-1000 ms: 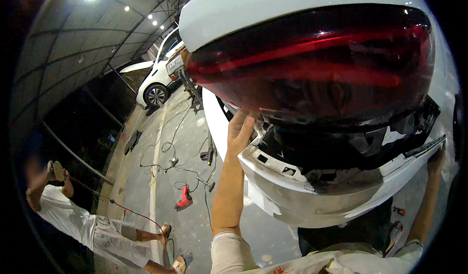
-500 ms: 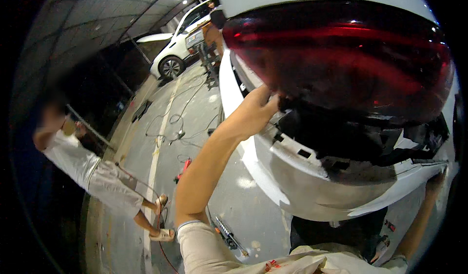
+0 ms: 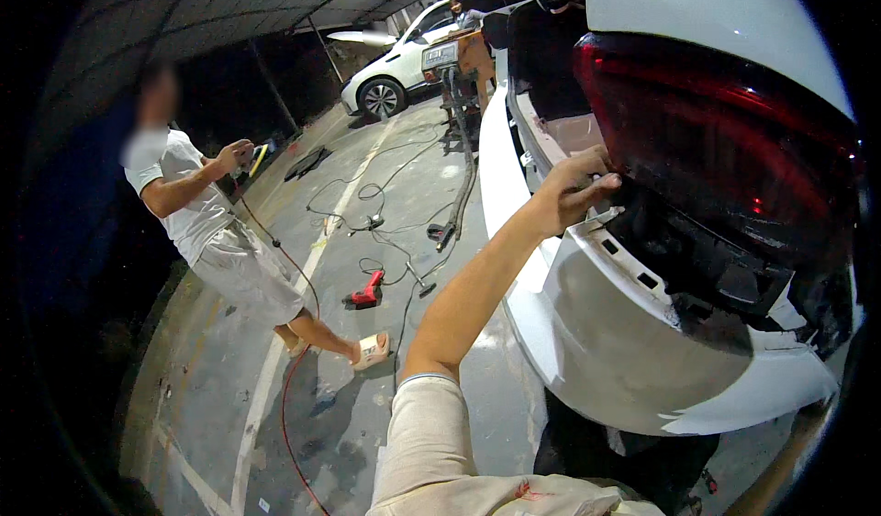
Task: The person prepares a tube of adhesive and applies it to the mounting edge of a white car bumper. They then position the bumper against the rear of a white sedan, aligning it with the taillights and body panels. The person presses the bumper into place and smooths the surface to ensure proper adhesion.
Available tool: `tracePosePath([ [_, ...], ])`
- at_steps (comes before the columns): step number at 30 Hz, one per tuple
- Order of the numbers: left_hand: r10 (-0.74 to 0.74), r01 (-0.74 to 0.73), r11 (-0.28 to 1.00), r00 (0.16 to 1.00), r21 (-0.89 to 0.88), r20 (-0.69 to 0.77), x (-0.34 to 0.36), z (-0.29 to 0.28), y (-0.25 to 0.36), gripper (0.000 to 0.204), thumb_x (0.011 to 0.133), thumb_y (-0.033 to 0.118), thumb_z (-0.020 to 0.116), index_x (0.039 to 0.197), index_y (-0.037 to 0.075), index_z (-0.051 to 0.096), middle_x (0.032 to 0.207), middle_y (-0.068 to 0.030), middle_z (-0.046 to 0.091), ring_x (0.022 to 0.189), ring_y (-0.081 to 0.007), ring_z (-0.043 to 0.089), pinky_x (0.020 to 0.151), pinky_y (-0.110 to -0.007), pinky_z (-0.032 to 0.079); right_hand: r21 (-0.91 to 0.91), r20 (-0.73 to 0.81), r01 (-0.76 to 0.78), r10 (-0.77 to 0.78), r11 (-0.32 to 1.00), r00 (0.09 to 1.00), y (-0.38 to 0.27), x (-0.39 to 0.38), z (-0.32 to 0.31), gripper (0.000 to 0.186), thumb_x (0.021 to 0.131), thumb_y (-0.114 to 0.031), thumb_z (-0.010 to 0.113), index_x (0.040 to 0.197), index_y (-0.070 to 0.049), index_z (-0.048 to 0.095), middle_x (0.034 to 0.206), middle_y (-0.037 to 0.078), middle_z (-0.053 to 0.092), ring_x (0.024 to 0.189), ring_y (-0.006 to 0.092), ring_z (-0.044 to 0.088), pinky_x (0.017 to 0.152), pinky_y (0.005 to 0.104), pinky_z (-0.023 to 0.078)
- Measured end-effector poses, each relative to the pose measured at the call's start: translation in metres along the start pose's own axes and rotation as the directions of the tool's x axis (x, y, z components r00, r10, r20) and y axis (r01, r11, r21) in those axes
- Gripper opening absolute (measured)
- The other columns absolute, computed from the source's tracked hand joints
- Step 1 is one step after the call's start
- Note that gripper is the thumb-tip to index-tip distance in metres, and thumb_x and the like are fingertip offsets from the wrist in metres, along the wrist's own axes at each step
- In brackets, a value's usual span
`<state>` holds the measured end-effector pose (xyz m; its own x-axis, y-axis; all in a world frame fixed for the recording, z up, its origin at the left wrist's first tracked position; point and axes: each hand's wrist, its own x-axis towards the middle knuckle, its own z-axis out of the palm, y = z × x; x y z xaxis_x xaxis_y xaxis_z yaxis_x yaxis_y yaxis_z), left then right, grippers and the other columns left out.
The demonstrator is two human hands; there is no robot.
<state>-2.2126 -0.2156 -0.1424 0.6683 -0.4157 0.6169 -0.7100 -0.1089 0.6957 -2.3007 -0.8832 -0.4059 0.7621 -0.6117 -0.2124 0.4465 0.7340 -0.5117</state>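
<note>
My left hand (image 3: 580,187) is at the inner lower corner of a dark red tail light (image 3: 725,140), its fingers curled and closed around the edge there. Below the light gapes a dark cavity (image 3: 697,250) with black plastic parts. Under that lies a white bumper (image 3: 633,342) with a dull grey patch and a slotted upper edge. At the far right my right hand (image 3: 811,417) reaches up to the bumper's outer lower end. It is dim and partly hidden, so its fingers cannot be made out.
Left of me a person (image 3: 211,213) in light clothes stands holding a yellow-edged tool (image 3: 259,160) with a red hose (image 3: 292,397). On the floor lie a red power tool (image 3: 365,291) and cables (image 3: 376,195). Farther back are a machine (image 3: 442,55) and another white car (image 3: 385,89).
My view has swung left, so the car now appears farther right. My left hand remains at the tail light's edge. The person at left now appears more upright.
</note>
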Motion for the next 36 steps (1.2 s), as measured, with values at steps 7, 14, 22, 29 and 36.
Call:
tracePosePath([
  [7, 0.013, -0.016, 0.983, 1.0, 0.182, 0.015, -0.028, -0.005, 0.041, 0.011, 0.091, 0.014, 0.06, 0.097, 0.005, 0.057, 0.094, -0.0089, 0.058, 0.087, -0.0209, 0.054, 0.077, -0.028, 0.043, 0.003, -0.071, 0.024, -0.024, 1.0, 0.997, -0.023, -0.058, 0.001, 0.06, 0.097, -0.044, 0.036, 0.142, -0.005, 0.032, 0.146, 0.015, 0.033, 0.135, 0.0291, 0.029, 0.113, 0.0452, 0.016],
  [14, -0.549, 0.55, 0.835, 0.835, -0.01, 0.031, -0.003, -0.002, 0.046, 0.031, 0.091, 0.036, 0.059, 0.102, 0.006, 0.059, 0.088, 0.001, 0.057, 0.08, -0.0076, 0.051, 0.068, -0.02, 0.041, 0.036, 0.394, -0.129, 0.105, 0.991, 0.913, -0.008, 0.016, -0.021, 0.056, 0.094, -0.044, 0.045, 0.132, -0.002, 0.044, 0.132, 0.015, 0.049, 0.127, 0.0255, 0.04, 0.109, 0.0421, 0.026],
  [22, -0.295, 0.251, 0.898, 0.953, -0.362, -0.071, -0.019, 0.002, 0.001, 0.033, 0.091, 0.022, 0.059, 0.12, 0.006, 0.053, 0.107, -0.0038, 0.06, 0.098, -0.0117, 0.056, 0.083, -0.023, 0.044, -0.123, 0.208, 0.144, -0.116, 0.982, 0.971, -0.02, 0.032, -0.043, 0.062, 0.09, -0.049, 0.051, 0.131, -0.002, 0.046, 0.132, 0.013, 0.05, 0.125, 0.0266, 0.042, 0.108, 0.0421, 0.029],
  [29, -0.283, 0.256, 0.949, 0.95, -0.185, -0.134, -0.019, 0.012, -0.007, 0.042, 0.095, 0.034, 0.054, 0.125, 0.005, 0.051, 0.11, -0.0052, 0.06, 0.1, -0.0135, 0.054, 0.088, -0.025, 0.041, 0.017, -0.062, 0.072, -0.071, 0.997, 0.996, -0.001, -0.015, 0.014, 0.067, 0.088, -0.054, 0.053, 0.131, -0.002, 0.046, 0.132, 0.013, 0.049, 0.123, 0.0273, 0.044, 0.105, 0.042, 0.031],
  [36, -0.353, 0.257, 0.868, 0.921, -0.424, -0.166, -0.034, 0.007, -0.033, 0.048, 0.088, 0.037, 0.063, 0.123, 0.004, 0.053, 0.107, -0.0024, 0.062, 0.1, -0.0112, 0.056, 0.086, -0.023, 0.044, -0.099, 0.164, 0.109, -0.092, 0.989, 0.982, -0.007, -0.002, -0.007, 0.062, 0.093, -0.046, 0.048, 0.138, -0.005, 0.037, 0.138, 0.011, 0.043, 0.126, 0.0275, 0.041, 0.109, 0.0422, 0.027],
])
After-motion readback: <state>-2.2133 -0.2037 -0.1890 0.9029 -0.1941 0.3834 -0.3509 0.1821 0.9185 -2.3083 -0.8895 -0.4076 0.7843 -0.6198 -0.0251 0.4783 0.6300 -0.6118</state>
